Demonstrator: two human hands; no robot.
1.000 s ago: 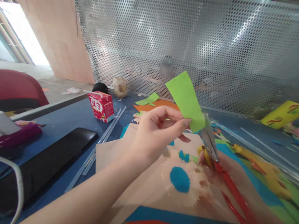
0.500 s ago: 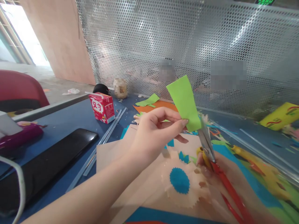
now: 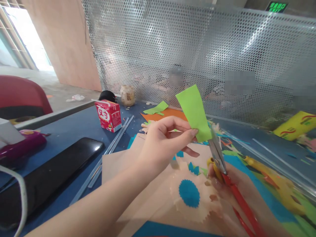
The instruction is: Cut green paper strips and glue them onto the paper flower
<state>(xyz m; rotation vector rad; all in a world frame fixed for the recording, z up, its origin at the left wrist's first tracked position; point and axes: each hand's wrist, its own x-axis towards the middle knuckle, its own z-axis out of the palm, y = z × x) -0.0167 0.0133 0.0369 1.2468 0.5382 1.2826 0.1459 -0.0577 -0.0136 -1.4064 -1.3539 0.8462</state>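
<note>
My left hand (image 3: pixel 161 143) pinches the lower end of a bright green paper strip (image 3: pixel 194 110) between thumb and forefinger and holds it upright above the table. My right hand (image 3: pixel 227 184) grips red-handled scissors (image 3: pixel 223 168); their blades point up and meet the strip's lower right edge. Below the hands lies a cream paper flower with a blue centre (image 3: pixel 190 194) on tan paper sheets (image 3: pixel 123 164).
A red drink carton (image 3: pixel 108 115), a glass jar (image 3: pixel 127 95), green and orange paper scraps (image 3: pixel 158 110) and clear glue sticks (image 3: pixel 111 148) lie on the blue table. A black phone (image 3: pixel 49 174) and a purple glue gun (image 3: pixel 22 144) sit left. Perforated metal screen behind; yellow packet (image 3: pixel 295 123) right.
The green strip and the scissors have shifted slightly down and left together; the blades sit a little further along the strip's lower edge.
</note>
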